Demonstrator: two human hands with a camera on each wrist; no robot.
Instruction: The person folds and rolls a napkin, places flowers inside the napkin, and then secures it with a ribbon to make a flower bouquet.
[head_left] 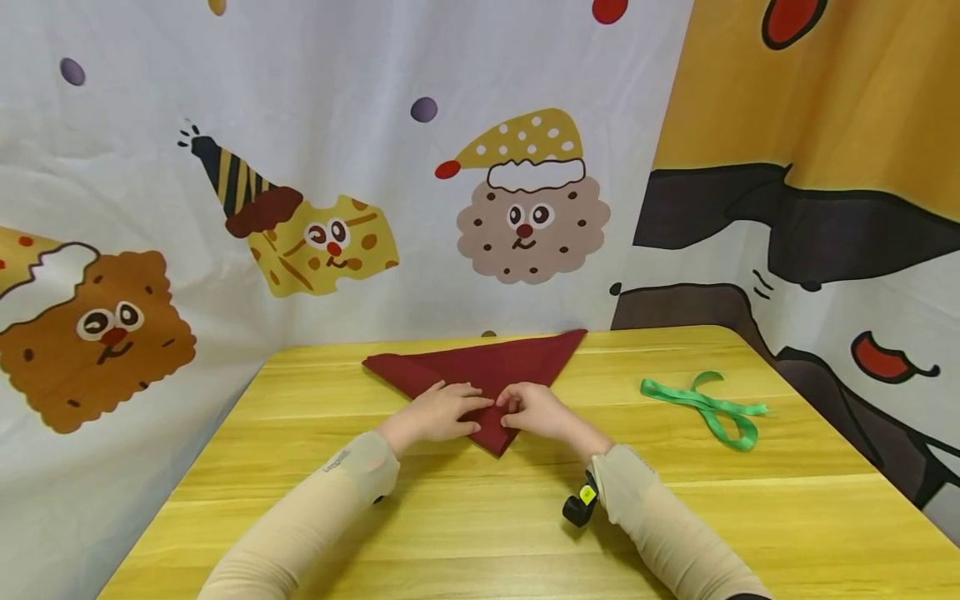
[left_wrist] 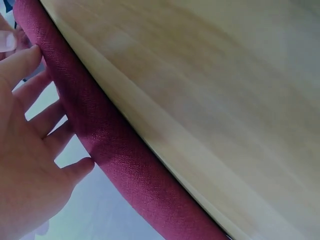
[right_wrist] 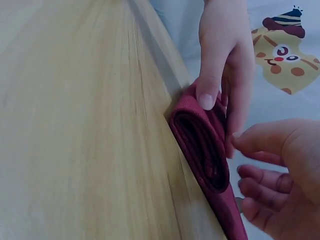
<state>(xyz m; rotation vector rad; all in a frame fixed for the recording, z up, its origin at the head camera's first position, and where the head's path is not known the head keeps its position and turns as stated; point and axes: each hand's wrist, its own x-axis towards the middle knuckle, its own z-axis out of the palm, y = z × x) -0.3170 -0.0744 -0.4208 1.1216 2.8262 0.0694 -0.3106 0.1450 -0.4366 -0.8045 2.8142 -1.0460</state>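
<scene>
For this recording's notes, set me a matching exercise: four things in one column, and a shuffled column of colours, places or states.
Things:
1. cloth
2. ribbon
3. tabletop
4. left hand

Descriptions:
A. yellowish, with wood grain
B. fingers spread, touching item 1
C. dark red, folded
D. green, lying loose on the person's right

Pairs: 1-C, 2-D, 3-A, 4-B

Bright, even light fills the head view, leaving soft shadows beside the sleeves (head_left: 300, 525) toward the near edge of the table (head_left: 480, 533), while both wrist views are dimmer, the left blurring the wood grain, the right darkening the folds of the cloth (right_wrist: 202, 142).
</scene>
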